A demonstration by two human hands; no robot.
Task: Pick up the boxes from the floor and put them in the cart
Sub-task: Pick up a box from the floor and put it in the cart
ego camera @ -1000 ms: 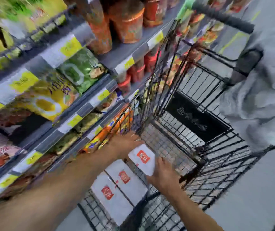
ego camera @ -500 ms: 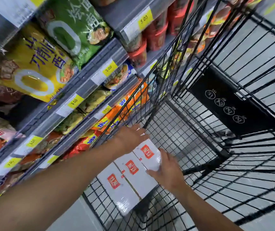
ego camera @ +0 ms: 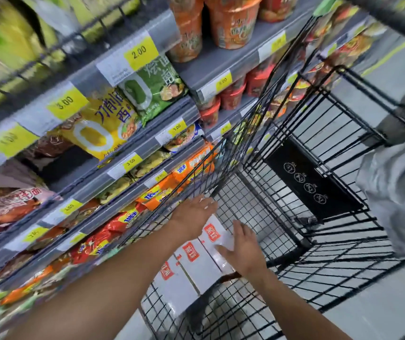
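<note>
Three white boxes with red labels lie side by side on the floor of the black wire cart (ego camera: 282, 244). The farthest box (ego camera: 215, 238) lies between my two hands. The middle box (ego camera: 196, 263) and the nearest box (ego camera: 172, 288) sit beside it. My left hand (ego camera: 191, 212) hovers just above the far box's left end, fingers spread, holding nothing. My right hand (ego camera: 242, 249) rests flat on the far box's right side, fingers extended and loose.
Store shelves (ego camera: 127, 133) packed with noodle packets and cups run along the cart's left side. A black sign panel (ego camera: 312, 182) hangs at the cart's far end. A person in grey clothing (ego camera: 395, 192) stands at right. Grey floor (ego camera: 378, 315) lies lower right.
The third box was lowered onto the cart floor next to the other two. Both hands have opened off it, the left hand lifting away. The camera tilted upward.
</note>
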